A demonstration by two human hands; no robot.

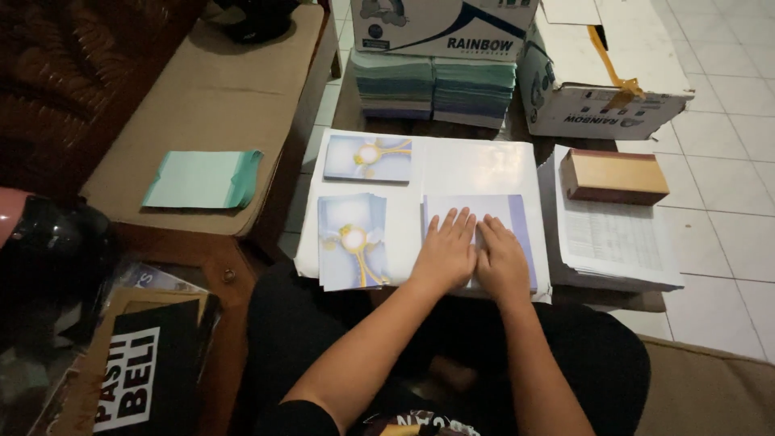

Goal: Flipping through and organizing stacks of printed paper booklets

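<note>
Left hand [444,254]: you have it flat, palm down, fingers [454,222] spread slightly apart, pressing on the pale blue sheet stack [517,222]; it grips nothing.
Right hand [500,262]: flat beside the left, touching it, fingers [491,230] close together, also pressing down with nothing clamped.
Sheet stack: directly under your fingers, lying on the white worktop [476,165], its far edge just beyond your fingertips.
Handling: it looks like thin, light card, flexible and probably slick, so the sheets may slide on each other; take it by a free edge or corner, just past your fingertips.
Left of your fingers: a fanned pile of printed cards [352,241], near.
Beyond your fingers: a second card pile [367,157].
Right of your fingers: a brown box [615,175] on printed papers [613,242].
</note>
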